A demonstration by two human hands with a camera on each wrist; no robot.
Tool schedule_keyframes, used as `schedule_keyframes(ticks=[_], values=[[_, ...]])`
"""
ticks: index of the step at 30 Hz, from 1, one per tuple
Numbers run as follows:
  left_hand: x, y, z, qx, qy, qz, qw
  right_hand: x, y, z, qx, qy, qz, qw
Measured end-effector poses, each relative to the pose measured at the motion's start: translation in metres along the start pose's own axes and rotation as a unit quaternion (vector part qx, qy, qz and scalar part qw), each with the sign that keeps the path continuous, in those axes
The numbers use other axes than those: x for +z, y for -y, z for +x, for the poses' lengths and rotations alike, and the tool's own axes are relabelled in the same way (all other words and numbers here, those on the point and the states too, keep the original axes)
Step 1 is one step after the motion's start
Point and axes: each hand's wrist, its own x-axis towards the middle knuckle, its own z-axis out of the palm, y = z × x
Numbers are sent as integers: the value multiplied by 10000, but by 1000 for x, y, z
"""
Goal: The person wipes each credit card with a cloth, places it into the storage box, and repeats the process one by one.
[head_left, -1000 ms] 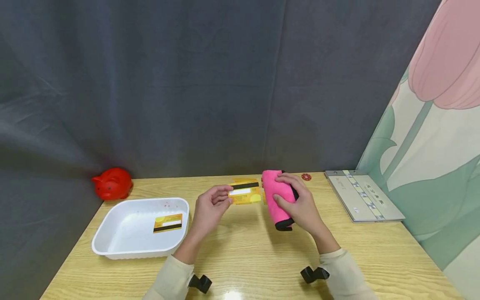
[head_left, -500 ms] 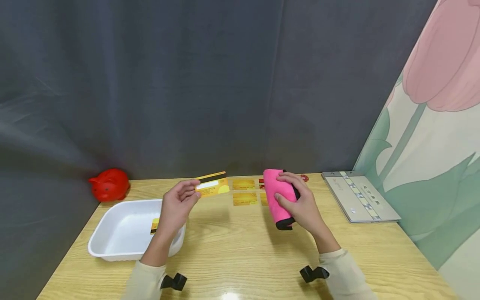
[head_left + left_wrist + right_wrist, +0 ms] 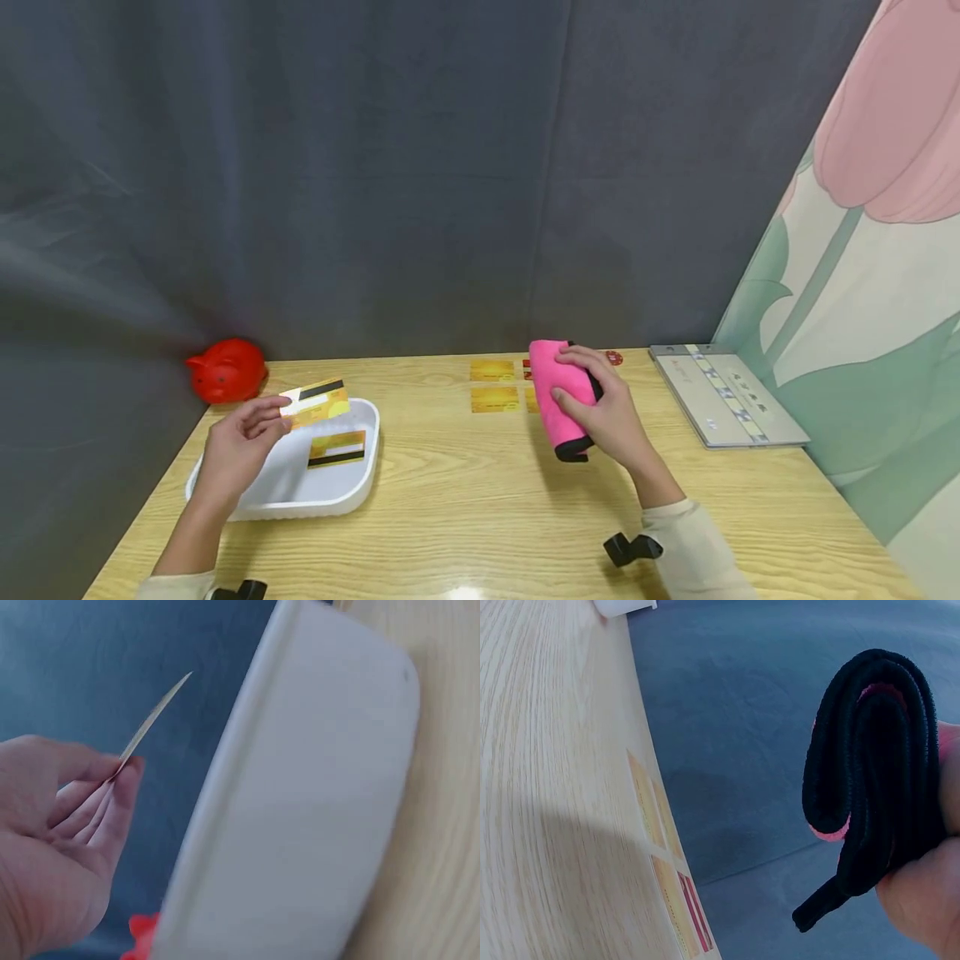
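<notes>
Yellow and black-striped, a card [image 3: 318, 403] is pinched by the left hand [image 3: 236, 446] above the white tray [image 3: 315, 507] at left, placement seemingly underway and gentle lowering called for, while folded pink cloth [image 3: 551, 390] is gripped by the right hand [image 3: 611, 412].

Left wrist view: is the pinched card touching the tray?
No: dark curtain shows in the gap between the striped yellow card in the left hand and the white tray.

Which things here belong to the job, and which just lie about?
Seemingly in use: yellow card in left fingers; pink cloth in right fingers; probably the white tray, holding another card.

Lying about, apparently: red piggy bank; grey folder; red chip; perhaps the tabletop cards.
</notes>
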Motion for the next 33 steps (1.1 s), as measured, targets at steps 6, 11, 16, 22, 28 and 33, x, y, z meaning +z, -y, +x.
schedule_keyframes(ticks=[6, 11, 16, 22, 28, 33], values=[[-3, 16, 6, 69, 843, 278, 9960, -3, -2, -3, 34, -32, -51, 10000], [2, 26, 12, -50, 1423, 252, 9895, -2, -2, -3, -44, -41, 13, 10000], [5, 35, 14, -147, 1671, 243, 9855, 0, -3, -2, -63, -6, 25, 10000], [8, 39, 16, -196, 1721, 390, 9841, 1, -3, -1, -53, -18, 11, 10000], [11, 43, 22, -55, 1710, 533, 9838, 2, -3, 0, -62, -17, 3, 10000], [14, 45, 27, -140, 1806, 563, 9818, 3, -3, -1, -46, -46, -44, 10000]])
